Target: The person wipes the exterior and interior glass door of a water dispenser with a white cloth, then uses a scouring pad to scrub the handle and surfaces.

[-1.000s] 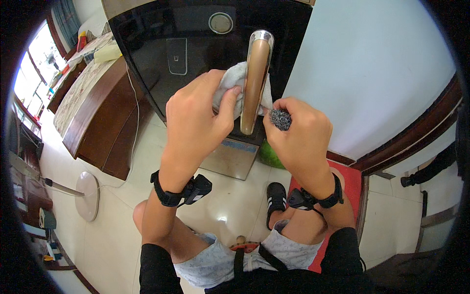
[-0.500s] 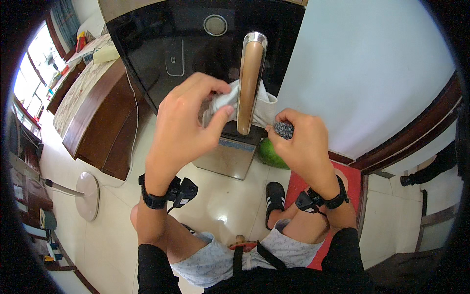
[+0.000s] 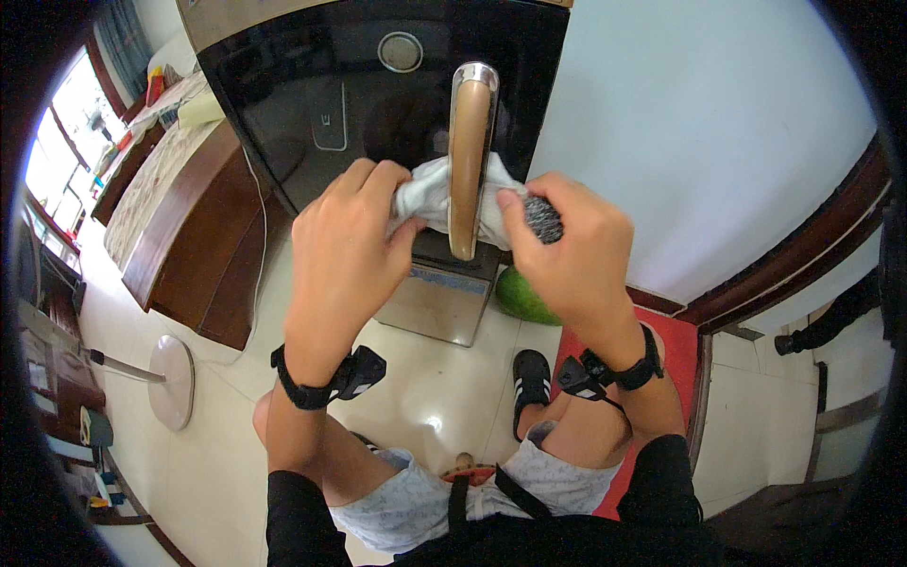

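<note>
Bare floor (image 3: 236, 416) gives room near and left; a pale wall (image 3: 690, 142) bounds the right, beside the black panel's (image 3: 274, 94) edge. The left hand (image 3: 345, 236) and right hand (image 3: 586, 236), apart, grip opposite ends of a white cloth (image 3: 425, 195) passing behind the handle (image 3: 469, 151), which stands between them. The right also holds a grey scrubber (image 3: 544, 220); a green melon (image 3: 522, 295) lies below.

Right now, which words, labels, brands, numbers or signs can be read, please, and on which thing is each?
No text is legible.
Blue strip on the metallic box: any print is too small to read.
Pale mark on the black panel: too small to make out.
</note>
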